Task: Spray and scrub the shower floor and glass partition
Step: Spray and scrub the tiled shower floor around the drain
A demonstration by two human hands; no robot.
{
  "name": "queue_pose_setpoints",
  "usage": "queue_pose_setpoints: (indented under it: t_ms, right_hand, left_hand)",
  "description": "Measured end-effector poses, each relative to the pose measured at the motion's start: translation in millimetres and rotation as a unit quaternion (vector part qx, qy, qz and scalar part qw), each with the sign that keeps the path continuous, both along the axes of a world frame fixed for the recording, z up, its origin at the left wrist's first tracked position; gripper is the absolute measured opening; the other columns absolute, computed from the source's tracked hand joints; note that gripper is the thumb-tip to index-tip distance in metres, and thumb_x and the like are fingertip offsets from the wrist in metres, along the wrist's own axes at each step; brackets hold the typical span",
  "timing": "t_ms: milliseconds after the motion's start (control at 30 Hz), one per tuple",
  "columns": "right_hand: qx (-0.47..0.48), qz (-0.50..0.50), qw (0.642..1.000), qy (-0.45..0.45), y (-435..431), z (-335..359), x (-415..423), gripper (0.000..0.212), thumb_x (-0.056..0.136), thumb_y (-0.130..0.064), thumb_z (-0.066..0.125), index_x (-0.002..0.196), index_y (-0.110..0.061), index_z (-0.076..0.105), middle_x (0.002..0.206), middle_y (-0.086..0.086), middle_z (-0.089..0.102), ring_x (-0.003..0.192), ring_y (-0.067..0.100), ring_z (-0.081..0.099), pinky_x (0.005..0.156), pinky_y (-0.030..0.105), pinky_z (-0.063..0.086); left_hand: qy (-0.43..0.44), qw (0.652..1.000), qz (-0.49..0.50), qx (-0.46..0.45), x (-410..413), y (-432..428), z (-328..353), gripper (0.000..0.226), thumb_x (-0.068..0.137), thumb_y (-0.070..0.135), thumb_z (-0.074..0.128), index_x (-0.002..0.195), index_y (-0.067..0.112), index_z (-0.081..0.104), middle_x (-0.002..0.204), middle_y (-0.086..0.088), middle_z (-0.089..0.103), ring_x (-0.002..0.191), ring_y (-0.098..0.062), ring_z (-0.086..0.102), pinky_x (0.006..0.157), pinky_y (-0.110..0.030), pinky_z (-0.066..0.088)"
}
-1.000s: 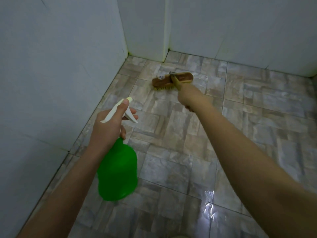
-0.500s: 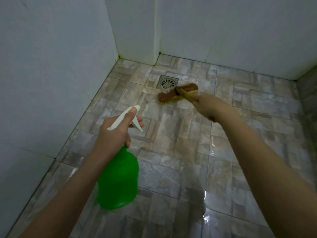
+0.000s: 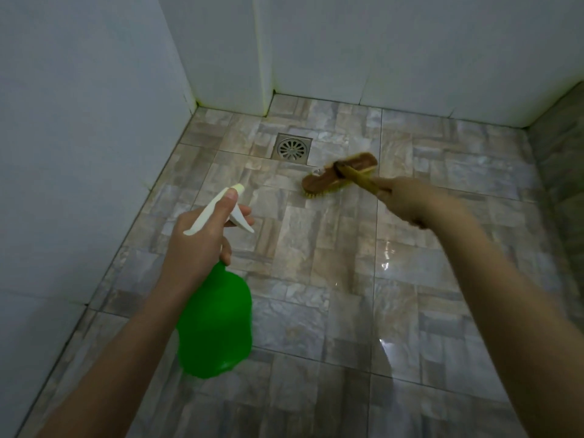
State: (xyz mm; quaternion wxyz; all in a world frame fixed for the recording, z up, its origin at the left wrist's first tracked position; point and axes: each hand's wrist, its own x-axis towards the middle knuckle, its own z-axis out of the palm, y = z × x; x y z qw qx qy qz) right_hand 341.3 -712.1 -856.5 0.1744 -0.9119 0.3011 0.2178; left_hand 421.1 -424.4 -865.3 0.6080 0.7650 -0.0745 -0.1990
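Observation:
My left hand [image 3: 199,241] grips the neck of a green spray bottle [image 3: 216,324] with a white trigger head, thumb on top and fingers by the trigger. It hangs over the left part of the tiled shower floor [image 3: 316,279]. My right hand [image 3: 410,202] holds the yellow handle of a brown scrub brush [image 3: 339,175]. The brush head lies bristles down on the tiles, just right of the square metal drain [image 3: 292,148]. The floor looks wet and glossy below my right arm.
White tiled walls [image 3: 94,137] close the floor on the left and at the back, with a jutting corner column [image 3: 227,58] behind the drain. A darker tiled surface [image 3: 562,184] rises at the right edge.
The brush has swept from over the drain toward the right and nearer, uncovering the drain. My right hand moved with it. The spray bottle stays in my left hand.

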Motion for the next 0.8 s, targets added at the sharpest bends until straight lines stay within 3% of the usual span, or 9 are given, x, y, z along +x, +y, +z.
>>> queue_pose_setpoints:
  t_ms: [67, 167, 233, 333, 433, 500, 567, 633, 800]
  right_hand:
    - [0.024, -0.011, 0.999, 0.039, -3, 15, -31, 0.042, 0.105, -0.031, 0.028, 0.147, -0.038, 0.03, 0.074, 0.003, 0.048, 0.055, 0.015, 0.044, 0.05, 0.025, 0.04]
    - [0.067, -0.054, 0.994, 0.063, 4, 24, -54, 0.041, 0.104, -0.032, 0.029, 0.145, -0.034, 0.035, 0.077, 0.011, 0.052, 0.054, 0.019, 0.044, 0.051, 0.028, 0.041]
    - [0.051, -0.042, 0.998, 0.022, 7, 18, -25, 0.042, 0.104, -0.037, 0.026, 0.145, -0.036, 0.034, 0.081, 0.014, 0.054, 0.057, 0.022, 0.047, 0.055, 0.032, 0.043]
    - [0.006, 0.035, 0.998, -0.045, 7, -5, 35, 0.052, 0.105, -0.016, 0.028, 0.149, -0.042, 0.022, 0.092, 0.018, 0.055, 0.064, 0.025, 0.05, 0.062, 0.036, 0.047]
    - [0.002, 0.045, 0.998, -0.034, 9, -5, 52, 0.043, 0.104, -0.015, 0.033, 0.139, -0.038, 0.036, 0.089, 0.015, 0.056, 0.064, 0.023, 0.05, 0.057, 0.032, 0.046]
    - [0.035, 0.037, 0.999, -0.006, 20, 3, 27, 0.029, 0.104, -0.026, 0.034, 0.13, -0.035, 0.043, 0.082, 0.012, 0.055, 0.059, 0.02, 0.049, 0.052, 0.03, 0.044]
    - [0.05, 0.063, 0.997, 0.021, 39, 6, 2, 0.044, 0.104, -0.02, 0.032, 0.132, -0.053, 0.023, 0.087, 0.01, 0.056, 0.059, 0.018, 0.051, 0.055, 0.031, 0.05]
    - [0.038, 0.082, 0.995, 0.029, 51, 0, 9, 0.055, 0.104, -0.016, 0.03, 0.134, -0.057, 0.007, 0.096, 0.01, 0.057, 0.061, 0.018, 0.052, 0.056, 0.031, 0.05]
    - [0.012, 0.101, 0.994, -0.026, 44, -23, 82, 0.044, 0.104, -0.022, 0.03, 0.146, -0.03, 0.036, 0.102, 0.011, 0.058, 0.063, 0.019, 0.052, 0.05, 0.027, 0.04]
  left_hand:
    - [0.007, 1.0, 0.002, 0.0, 1, 1, 0, 0.032, 0.092, 0.061, 0.056, 0.077, 0.041, 0.078, 0.091, 0.0, 0.079, 0.049, -0.03, 0.055, 0.048, -0.026, 0.042]
    - [0.011, 1.0, 0.006, 0.007, 0, 1, -3, 0.036, 0.092, 0.058, 0.054, 0.077, 0.036, 0.079, 0.091, 0.001, 0.079, 0.052, -0.03, 0.057, 0.048, -0.026, 0.041]
    - [0.008, 1.0, 0.008, 0.01, 0, 0, -4, 0.035, 0.096, 0.053, 0.054, 0.078, 0.035, 0.078, 0.091, 0.001, 0.079, 0.057, -0.033, 0.058, 0.048, -0.027, 0.042]
    - [0.004, 1.0, 0.01, 0.022, 0, 0, -2, 0.033, 0.098, 0.05, 0.053, 0.083, 0.034, 0.076, 0.092, -0.002, 0.079, 0.045, -0.024, 0.05, 0.047, -0.026, 0.041]
    - [0.001, 1.0, 0.012, 0.018, 0, 3, 2, 0.035, 0.099, 0.051, 0.051, 0.076, 0.045, 0.077, 0.094, -0.001, 0.079, 0.04, -0.02, 0.047, 0.049, -0.027, 0.042]
    - [0.001, 1.0, 0.013, 0.019, 1, 8, 2, 0.033, 0.098, 0.054, 0.052, 0.075, 0.051, 0.076, 0.096, -0.001, 0.079, 0.05, -0.038, 0.056, 0.049, -0.027, 0.042]
    - [0.006, 1.0, 0.02, 0.015, 2, 12, 0, 0.03, 0.094, 0.056, 0.054, 0.077, 0.049, 0.077, 0.095, -0.002, 0.079, 0.065, -0.052, 0.06, 0.048, -0.026, 0.042]
    - [0.008, 0.999, 0.029, 0.027, 2, 16, -2, 0.032, 0.097, 0.053, 0.054, 0.075, 0.047, 0.077, 0.094, -0.004, 0.079, 0.054, -0.042, 0.054, 0.046, -0.025, 0.041]
    - [0.013, 0.998, 0.058, 0.008, 0, 28, 3, 0.036, 0.098, 0.046, 0.053, 0.072, 0.045, 0.077, 0.09, -0.004, 0.079, 0.036, -0.016, 0.043, 0.051, -0.027, 0.041]
